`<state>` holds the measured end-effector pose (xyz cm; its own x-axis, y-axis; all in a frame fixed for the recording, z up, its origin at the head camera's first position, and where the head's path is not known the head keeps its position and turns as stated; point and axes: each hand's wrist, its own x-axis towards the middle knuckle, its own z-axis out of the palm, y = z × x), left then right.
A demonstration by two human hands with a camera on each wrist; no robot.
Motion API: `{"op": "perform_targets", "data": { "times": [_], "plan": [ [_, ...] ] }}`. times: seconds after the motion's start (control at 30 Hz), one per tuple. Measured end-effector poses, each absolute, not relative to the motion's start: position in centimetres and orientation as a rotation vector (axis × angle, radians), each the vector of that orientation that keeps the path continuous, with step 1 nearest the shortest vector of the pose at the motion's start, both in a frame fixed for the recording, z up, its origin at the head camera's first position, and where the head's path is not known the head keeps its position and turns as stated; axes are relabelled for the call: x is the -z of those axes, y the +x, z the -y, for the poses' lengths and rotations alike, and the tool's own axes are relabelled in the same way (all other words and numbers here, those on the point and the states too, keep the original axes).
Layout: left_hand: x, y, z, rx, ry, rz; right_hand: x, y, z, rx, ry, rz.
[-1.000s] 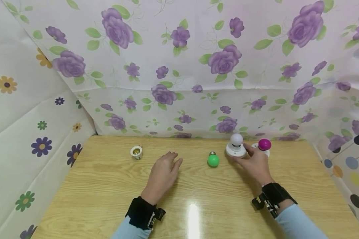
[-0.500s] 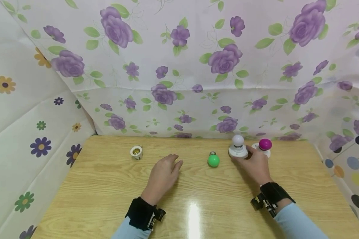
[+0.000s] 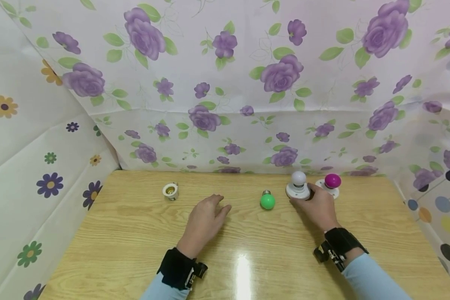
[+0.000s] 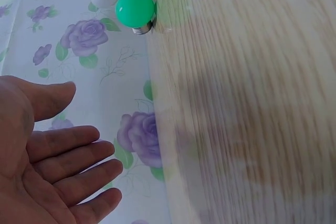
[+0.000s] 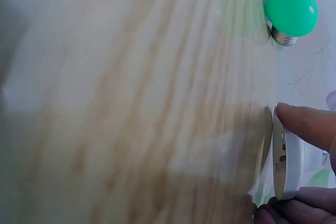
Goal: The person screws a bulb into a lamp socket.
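Observation:
My right hand [image 3: 316, 207] grips the rim of a round white lamp holder [image 3: 297, 192] between thumb and fingers. A white light bulb [image 3: 298, 178] stands upright in that holder. In the right wrist view the underside of the lamp holder [image 5: 281, 156] shows, with brass bits inside, close over the tabletop. A green light bulb [image 3: 268, 201] lies on its side to the left of this hand, its metal screw cap toward the back. My left hand [image 3: 204, 218] hovers over the table left of the green bulb, fingers relaxed and holding nothing, its palm bare in the left wrist view.
Just behind the right hand is a magenta bulb [image 3: 332, 181] in a second white holder [image 3: 333, 193]. A small white socket [image 3: 171, 191] stands at the back left of the wooden table [image 3: 135, 250]. A floral sheet [image 3: 232, 83] rises along the table's back edge.
The right hand has shifted the white lamp holder and its bulb slightly to the right and lowered them a little. The left hand has barely moved.

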<state>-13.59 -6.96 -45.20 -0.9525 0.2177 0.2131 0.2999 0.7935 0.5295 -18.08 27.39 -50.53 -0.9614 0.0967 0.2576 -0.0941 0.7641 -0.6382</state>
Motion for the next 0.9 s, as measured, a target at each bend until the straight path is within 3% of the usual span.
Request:
{"op": "perform_targets", "data": {
  "times": [0.9],
  "plan": [
    [45.08, -13.54, 7.02, 0.843, -0.416, 2.865, 50.64, -17.84, -27.65, -1.004, 0.0, 2.706]
  ]
}}
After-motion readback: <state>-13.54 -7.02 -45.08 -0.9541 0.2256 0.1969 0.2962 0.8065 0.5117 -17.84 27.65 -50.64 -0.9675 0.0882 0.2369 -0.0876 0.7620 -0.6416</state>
